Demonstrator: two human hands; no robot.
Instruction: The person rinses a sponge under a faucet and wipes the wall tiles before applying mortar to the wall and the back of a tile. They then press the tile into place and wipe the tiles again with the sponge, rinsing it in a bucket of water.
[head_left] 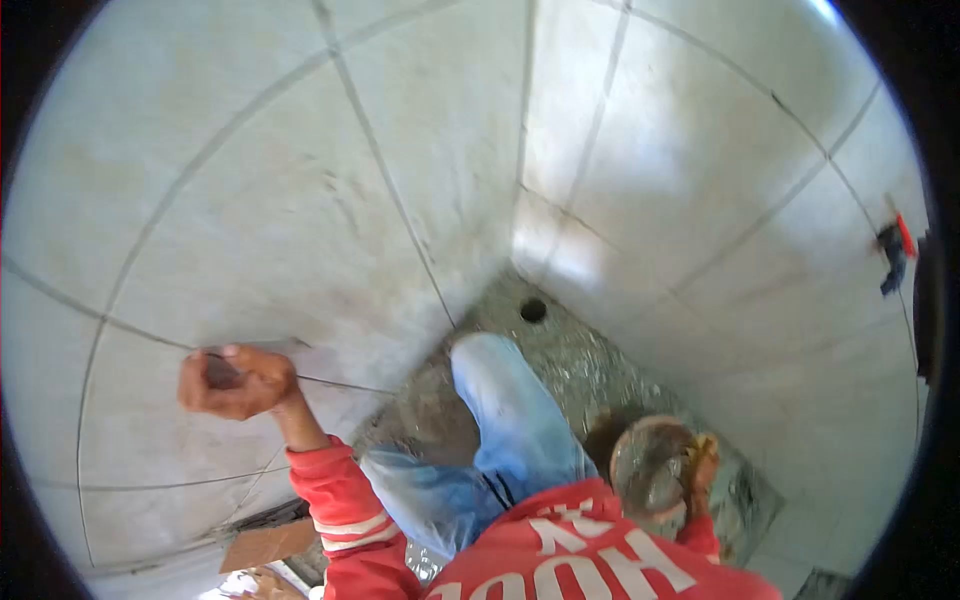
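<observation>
- Right here at the grip: the right hand (pixel 705 468) is closed on a yellowish piece (pixel 697 446), small and partly covered by the fingers, over the inner side of the bucket (pixel 618 462).
- And the bucket itself! Round, with a pale reddish rim, it sits on the floor (pixel 430 405) beside the person's hip, something greyish and shiny inside.
- Over to the left hand (pixel 237 385), raised in front of the left wall (pixel 330 210), fingers curled round toward the thumb. A dark patch shows between them; from here I can't tell whether it is a held thing or shadow, nor whether the hand touches the tiles.
- Just behind that hand, a grey smear or flat edge, too blurred to name.
- Between the hands, the person: red hooded top (pixel 590 545) with white lettering, striped sleeve, light blue jeans (pixel 515 410), knees bent toward the corner.
- Down on the floor, a grey-green surface, glistening in places, with a round dark hole (pixel 533 310) near where the walls meet.
- Out on the right wall (pixel 690 180), big pale tiles catch the light; far along it, a red-and-dark object (pixel 894 250).
- Bottom left, a brown flat piece (pixel 268 545) lies near the striped sleeve.
</observation>
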